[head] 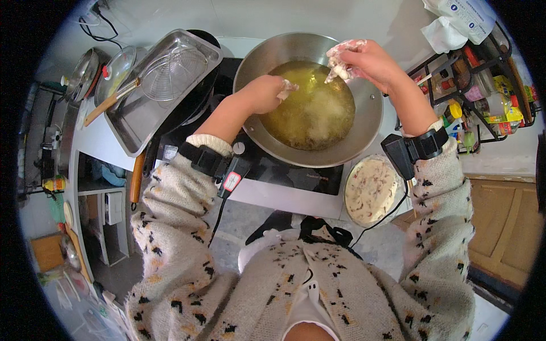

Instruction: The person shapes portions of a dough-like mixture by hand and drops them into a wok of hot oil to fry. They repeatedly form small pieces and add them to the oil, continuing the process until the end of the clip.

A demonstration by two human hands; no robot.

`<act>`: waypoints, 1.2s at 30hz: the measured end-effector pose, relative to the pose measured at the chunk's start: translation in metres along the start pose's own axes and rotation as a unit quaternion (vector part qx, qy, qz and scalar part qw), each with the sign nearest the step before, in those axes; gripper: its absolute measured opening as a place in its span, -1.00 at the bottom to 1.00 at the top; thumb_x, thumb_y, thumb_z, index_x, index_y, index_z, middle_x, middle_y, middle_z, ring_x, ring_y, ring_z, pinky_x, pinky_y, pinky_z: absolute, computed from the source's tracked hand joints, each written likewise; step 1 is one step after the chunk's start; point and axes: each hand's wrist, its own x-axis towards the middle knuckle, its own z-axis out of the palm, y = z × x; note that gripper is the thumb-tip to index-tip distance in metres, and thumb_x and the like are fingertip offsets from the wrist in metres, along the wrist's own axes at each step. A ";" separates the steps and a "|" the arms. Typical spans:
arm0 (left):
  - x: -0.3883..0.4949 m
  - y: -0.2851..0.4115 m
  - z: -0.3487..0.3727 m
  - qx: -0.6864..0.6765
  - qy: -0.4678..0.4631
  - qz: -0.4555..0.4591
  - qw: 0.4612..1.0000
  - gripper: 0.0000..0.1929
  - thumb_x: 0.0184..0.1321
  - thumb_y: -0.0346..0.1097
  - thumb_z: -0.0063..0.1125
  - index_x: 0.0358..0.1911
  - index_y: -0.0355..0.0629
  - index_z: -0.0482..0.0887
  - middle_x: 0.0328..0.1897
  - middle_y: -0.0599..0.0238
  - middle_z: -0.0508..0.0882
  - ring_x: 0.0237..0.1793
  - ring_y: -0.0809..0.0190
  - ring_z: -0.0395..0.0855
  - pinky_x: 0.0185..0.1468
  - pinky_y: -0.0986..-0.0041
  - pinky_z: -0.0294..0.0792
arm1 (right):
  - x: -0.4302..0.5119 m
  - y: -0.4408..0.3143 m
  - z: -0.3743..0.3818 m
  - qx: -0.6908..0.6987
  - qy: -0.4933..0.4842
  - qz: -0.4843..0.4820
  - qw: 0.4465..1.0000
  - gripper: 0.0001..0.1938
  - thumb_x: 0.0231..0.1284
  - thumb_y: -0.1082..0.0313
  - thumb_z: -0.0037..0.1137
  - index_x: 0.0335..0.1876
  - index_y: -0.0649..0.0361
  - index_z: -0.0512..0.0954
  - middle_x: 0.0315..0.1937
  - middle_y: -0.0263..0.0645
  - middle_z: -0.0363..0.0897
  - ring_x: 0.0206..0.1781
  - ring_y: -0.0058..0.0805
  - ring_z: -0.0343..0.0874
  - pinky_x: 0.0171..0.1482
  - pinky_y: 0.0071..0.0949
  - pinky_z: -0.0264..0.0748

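Note:
A wide steel wok (309, 158) stands on a black cooktop (294, 177), with yellowish oil (305, 113) in it. The oil's surface is foamy and hazy towards the near side. My left hand (269, 93) hangs over the left part of the oil, its fingertips smeared with pale batter; whether it pinches a piece is unclear. Over the wok's far right rim, my right hand (362, 59) is curled around a clump of batter (339, 70), its fingers thickly coated. A glass bowl (347, 187) of battered strips (373, 189), perhaps meat, stands at the counter's near edge, below my right wrist.
On the left, a wire skimmer (172, 74) with a wooden handle lies in a steel tray (132, 140), atop a black pan (209, 93). Glass lids (115, 72) stand behind. A black rack (460, 91) of bottles and packets is at right, below a tissue pack (465, 19). Cables run from both wrist straps.

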 end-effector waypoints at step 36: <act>-0.043 0.051 0.007 0.022 0.157 -0.082 0.984 -0.66 -0.03 -0.39 -0.01 -0.10 -0.16 0.57 0.04 -0.03 0.44 -0.03 -0.09 0.46 0.04 0.28 0.35 | 0.071 0.052 0.004 -0.416 -0.091 -0.204 0.882 -0.64 0.03 0.51 -0.11 0.02 0.19 0.44 0.01 -0.19 0.47 0.08 -0.29 0.41 0.14 -0.40 0.25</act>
